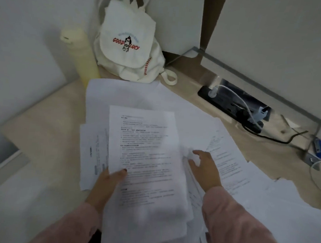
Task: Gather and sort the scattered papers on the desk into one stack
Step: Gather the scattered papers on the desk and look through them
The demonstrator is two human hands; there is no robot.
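Mid-gather: printed white paper sheaf below white canvas backpack
Left hand pinches sheaf, thumb atop; right hand curls at loose white sheets below-right of backpack, grip unclear; square edges before adding.

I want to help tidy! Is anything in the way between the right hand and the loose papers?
Nothing visible is. The right hand grips the loose papers, right beside the stack that the left hand holds. The bag and bottle stand behind, near the wall.
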